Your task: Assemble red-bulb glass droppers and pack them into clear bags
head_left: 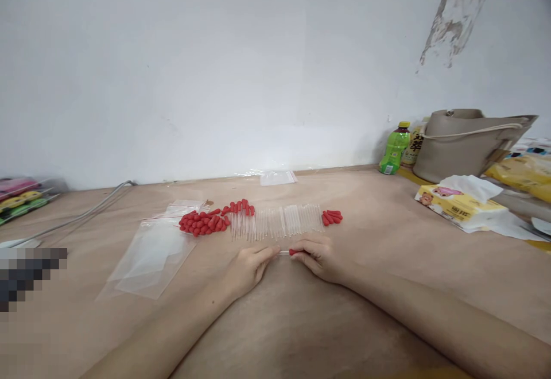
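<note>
My left hand [253, 264] pinches a thin clear dropper tube [284, 252] from the left. On its other end, my right hand [317, 257] grips a red rubber bulb [293, 252]; tube and bulb meet between my fingertips. Just beyond lies a row of clear dropper tubes [282, 221], side by side. Several at the row's left end carry red bulbs [245, 207]. A heap of loose red bulbs [202, 223] sits left of the row, and a few more red bulbs [332, 217] lie at its right end.
Flat clear zip bags [144, 258] lie at left, with another small bag [278, 178] by the wall. To the right stand a green bottle [395, 149], a tissue pack [460, 204] and a grey-beige bag [456, 143]. A grey cable [86, 213] runs along the left.
</note>
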{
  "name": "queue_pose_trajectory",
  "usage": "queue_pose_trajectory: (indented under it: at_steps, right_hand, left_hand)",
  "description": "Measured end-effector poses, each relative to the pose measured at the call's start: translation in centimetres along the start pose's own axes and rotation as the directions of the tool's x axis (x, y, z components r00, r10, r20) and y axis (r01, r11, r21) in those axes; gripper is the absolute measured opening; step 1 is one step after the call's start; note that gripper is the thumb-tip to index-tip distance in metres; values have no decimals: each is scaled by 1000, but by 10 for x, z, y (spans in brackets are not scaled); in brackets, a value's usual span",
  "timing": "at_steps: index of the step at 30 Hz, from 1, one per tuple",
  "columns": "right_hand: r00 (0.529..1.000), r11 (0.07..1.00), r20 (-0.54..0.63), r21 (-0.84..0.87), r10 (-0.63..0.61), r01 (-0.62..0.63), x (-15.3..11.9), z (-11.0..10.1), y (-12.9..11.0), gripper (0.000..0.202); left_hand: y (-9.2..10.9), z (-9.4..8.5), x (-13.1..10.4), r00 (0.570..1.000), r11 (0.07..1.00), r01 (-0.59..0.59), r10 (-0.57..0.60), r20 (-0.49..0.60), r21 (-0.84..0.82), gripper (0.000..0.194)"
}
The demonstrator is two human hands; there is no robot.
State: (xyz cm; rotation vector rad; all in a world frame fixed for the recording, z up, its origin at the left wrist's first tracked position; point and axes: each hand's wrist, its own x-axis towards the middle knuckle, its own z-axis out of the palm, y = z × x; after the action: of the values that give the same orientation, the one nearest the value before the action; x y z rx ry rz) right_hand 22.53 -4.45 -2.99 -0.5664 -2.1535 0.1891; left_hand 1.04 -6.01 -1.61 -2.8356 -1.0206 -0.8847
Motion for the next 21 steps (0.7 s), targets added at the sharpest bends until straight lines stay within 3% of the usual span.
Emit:
queue_pose_trajectory:
  at_steps: [6,12,17,21]
  right_hand:
    - [997,981,-4,-182,-71,69,2,3,5,13]
    - [994,945,-77,-323,-82,53,8,-5,10,10]
    - [990,934,-46,-338,-135,112,5,-7,15,11]
    - [982,940,-34,-299,-184,166,3,-4,16,13]
  left_hand:
    - [-5,7,1,986,964,-143,159,-56,226,29]
    - [-10,2,6,966,934,-115,185,-182,339,22]
    - [-7,-9,9,964,908,-161,229,-135,387,11]
    - [-5,-8,6,948,902,-182,266,-175,391,9]
